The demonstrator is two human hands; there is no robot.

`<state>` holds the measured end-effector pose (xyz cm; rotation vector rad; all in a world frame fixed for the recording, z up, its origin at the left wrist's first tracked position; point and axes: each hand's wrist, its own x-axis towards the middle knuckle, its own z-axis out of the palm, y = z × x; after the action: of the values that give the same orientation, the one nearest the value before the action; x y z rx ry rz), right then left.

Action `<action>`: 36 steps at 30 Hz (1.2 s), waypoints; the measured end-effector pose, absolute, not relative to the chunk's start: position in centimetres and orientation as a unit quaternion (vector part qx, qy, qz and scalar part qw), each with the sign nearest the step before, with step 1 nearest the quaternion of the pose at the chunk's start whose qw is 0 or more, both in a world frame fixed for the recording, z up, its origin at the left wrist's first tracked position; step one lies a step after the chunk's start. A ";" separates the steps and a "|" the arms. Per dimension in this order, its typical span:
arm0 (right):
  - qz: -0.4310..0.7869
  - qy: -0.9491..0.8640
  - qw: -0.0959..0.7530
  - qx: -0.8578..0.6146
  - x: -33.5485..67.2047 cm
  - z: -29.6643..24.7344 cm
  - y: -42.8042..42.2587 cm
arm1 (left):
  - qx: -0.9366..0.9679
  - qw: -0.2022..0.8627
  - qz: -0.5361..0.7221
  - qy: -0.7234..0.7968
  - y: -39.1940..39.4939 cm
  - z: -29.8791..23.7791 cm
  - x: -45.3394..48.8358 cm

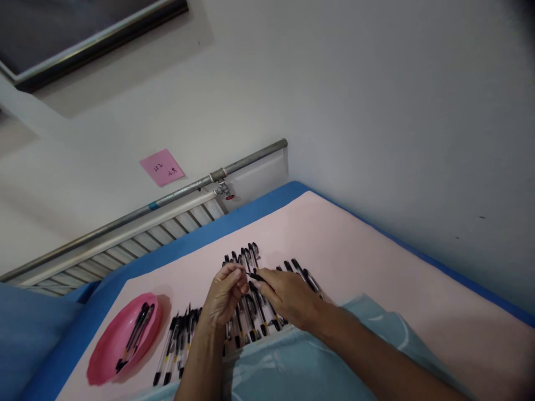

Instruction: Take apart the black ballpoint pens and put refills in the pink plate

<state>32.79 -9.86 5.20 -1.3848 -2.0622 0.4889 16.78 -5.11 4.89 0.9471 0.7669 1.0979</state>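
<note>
A black-gripped pen [254, 276] points left between my two hands over the table. My right hand [288, 295] is closed around it. Close by its tip, my left hand [225, 295] has its fingers pinched together; whatever they hold is too small to make out. Under both hands lies a spread of clear pens with black ends [257, 309], partly covered by my fingers. A second group of pens [173, 345] is left of my left forearm, and several black caps and pen pieces [295, 266] lie beyond my right hand.
A pink bowl [94, 365] with several pens in it stands at the left on the pink tabletop [334, 239], which has a blue border [267, 203]. Behind are a radiator [146, 239], a pipe [184, 192] and walls. Light-blue cloth [292, 367] lies at the near edge.
</note>
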 end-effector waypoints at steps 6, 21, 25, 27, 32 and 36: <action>0.181 -0.773 0.294 -0.532 32.8 5.3 -9.9 | 0.454 0.664 0.472 0.361 -5.1 4.9 16.4; 0.197 -0.751 0.265 -0.572 32.2 5.0 -10.0 | 0.469 0.658 0.427 0.406 -5.5 5.5 16.9; 0.223 -0.739 0.285 -0.568 32.0 4.9 -9.9 | 0.421 0.668 0.455 0.410 -5.8 5.4 17.5; 0.225 -0.736 0.281 -0.573 31.9 4.8 -9.8 | 0.425 0.661 0.458 0.415 -5.8 5.1 17.7; 0.195 -0.741 0.260 -0.588 31.9 4.5 -9.9 | 0.435 0.638 0.476 0.420 -6.0 4.5 18.1; 0.173 -0.745 0.238 -0.599 31.8 4.6 -10.1 | 0.406 0.644 0.497 0.417 -6.2 4.2 18.5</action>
<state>31.84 -10.06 4.64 -1.6414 -2.0397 0.4752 18.51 -6.22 4.16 0.9246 0.9492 1.1329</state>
